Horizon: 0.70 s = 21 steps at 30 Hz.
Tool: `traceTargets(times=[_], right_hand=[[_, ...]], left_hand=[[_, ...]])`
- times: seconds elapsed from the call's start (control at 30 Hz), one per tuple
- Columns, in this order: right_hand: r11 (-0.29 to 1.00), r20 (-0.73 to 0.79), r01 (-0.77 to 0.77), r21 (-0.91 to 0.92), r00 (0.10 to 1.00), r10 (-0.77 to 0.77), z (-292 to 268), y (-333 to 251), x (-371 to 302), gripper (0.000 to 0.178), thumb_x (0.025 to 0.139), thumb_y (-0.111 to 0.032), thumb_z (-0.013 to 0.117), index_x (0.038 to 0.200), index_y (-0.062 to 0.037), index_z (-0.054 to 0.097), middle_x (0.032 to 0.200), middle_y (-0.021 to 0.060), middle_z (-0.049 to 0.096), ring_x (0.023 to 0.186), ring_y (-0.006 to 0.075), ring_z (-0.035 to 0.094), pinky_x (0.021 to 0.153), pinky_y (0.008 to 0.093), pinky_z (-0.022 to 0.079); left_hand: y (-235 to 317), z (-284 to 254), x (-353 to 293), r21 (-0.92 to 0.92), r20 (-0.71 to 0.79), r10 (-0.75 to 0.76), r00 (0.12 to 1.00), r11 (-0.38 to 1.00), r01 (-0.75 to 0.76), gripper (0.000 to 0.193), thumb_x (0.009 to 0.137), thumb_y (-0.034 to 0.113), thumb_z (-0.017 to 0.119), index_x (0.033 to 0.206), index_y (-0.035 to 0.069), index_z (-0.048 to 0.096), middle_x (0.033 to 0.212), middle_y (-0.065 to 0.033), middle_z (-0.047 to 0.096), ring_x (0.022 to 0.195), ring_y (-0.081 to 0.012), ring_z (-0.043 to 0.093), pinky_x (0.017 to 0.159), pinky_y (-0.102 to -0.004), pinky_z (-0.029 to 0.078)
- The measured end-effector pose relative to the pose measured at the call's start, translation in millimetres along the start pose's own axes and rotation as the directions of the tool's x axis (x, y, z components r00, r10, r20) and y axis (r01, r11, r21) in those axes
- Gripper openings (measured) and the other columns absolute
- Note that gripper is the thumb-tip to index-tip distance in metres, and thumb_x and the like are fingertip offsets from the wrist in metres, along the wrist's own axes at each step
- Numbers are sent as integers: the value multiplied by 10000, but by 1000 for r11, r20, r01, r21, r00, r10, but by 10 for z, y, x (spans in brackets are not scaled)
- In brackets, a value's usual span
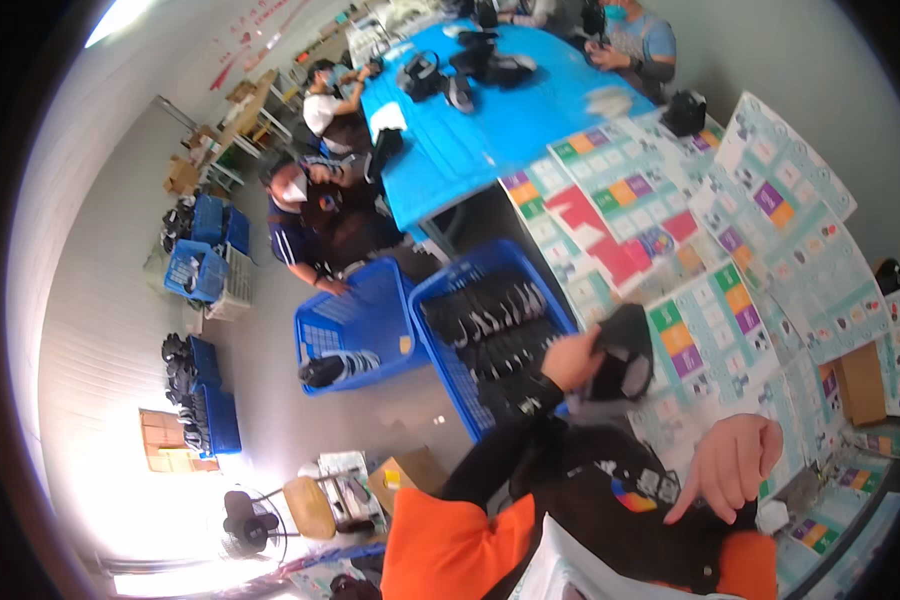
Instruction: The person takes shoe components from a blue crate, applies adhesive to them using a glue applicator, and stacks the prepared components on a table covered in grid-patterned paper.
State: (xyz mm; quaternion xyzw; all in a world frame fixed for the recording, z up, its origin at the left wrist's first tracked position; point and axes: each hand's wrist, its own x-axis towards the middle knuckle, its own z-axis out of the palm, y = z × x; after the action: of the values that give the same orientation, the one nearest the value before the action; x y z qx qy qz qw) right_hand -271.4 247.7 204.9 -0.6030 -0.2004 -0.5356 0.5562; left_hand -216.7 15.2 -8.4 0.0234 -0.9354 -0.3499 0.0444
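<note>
My left hand [570,362] is closed on a black shoe [625,350], slightly blurred, with a greyish opening facing me. It is held above the near edge of the paper-covered table [710,320]. My right hand [735,460] hangs in front of my dark apron [620,480], index finger stretched out and the others loosely bent, with nothing seen in it. Just left of the shoe stands a blue basket [438,375], with rows of black shoes [490,320] packed inside.
Another blue basket [370,285] holds a grey-and-black shoe [340,368]; a seated co-worker [320,215] rests a hand on its rim. A blue table [490,120] with shoes stands beyond, with more people around it. A stool [310,507] and fan [248,522] are at lower left.
</note>
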Motion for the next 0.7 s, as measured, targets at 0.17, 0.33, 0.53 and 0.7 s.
traceTargets(times=[0.17, 0.33, 0.53, 0.7], right_hand=[[554, -522, -792, -257, 596, 611, 163, 71, 129, 146, 962, -106, 636, 827, -70, 676, 731, 45, 630, 746, 257, 652, 775, 379, 523], [-559, -748, -717, -417, 620, -237, 93, 477, -70, 170, 762, -70, 702, 689, -82, 549, 641, 56, 505, 636, 270, 554, 1163, 648, 361], [-376, -748, -927, -5, 253, -614, 100, 640, -720, 485, 791, -132, 773, 1235, -45, 598, 1299, 178, 547, 1253, 382, 514, 1071, 477, 434], [-234, -685, -972, 19, 158, -711, 130, 863, -1479, 370, 807, 7, 715, 1166, -33, 636, 1178, 167, 615, 1139, 390, 597, 977, 436, 507]], left_hand=[[104, -341, -127, 55, -65, -37, 997, 998, 41, 327, 855, 241, 698, 1093, 63, 561, 795, -250, 668, 792, -466, 659, 685, -573, 506], [64, -179, -157, 38, -60, -22, 998, 999, 25, 346, 854, 220, 708, 1124, 68, 556, 789, -250, 669, 786, -468, 661, 683, -567, 510], [324, -113, -223, -18, 2, -42, 999, 999, 42, 334, 864, 246, 684, 1126, 58, 598, 830, -261, 688, 811, -471, 671, 703, -582, 522], [323, 43, -174, -185, 72, 36, 997, 983, -22, 319, 856, 202, 726, 1096, 41, 591, 825, -234, 678, 812, -459, 663, 712, -519, 523]])
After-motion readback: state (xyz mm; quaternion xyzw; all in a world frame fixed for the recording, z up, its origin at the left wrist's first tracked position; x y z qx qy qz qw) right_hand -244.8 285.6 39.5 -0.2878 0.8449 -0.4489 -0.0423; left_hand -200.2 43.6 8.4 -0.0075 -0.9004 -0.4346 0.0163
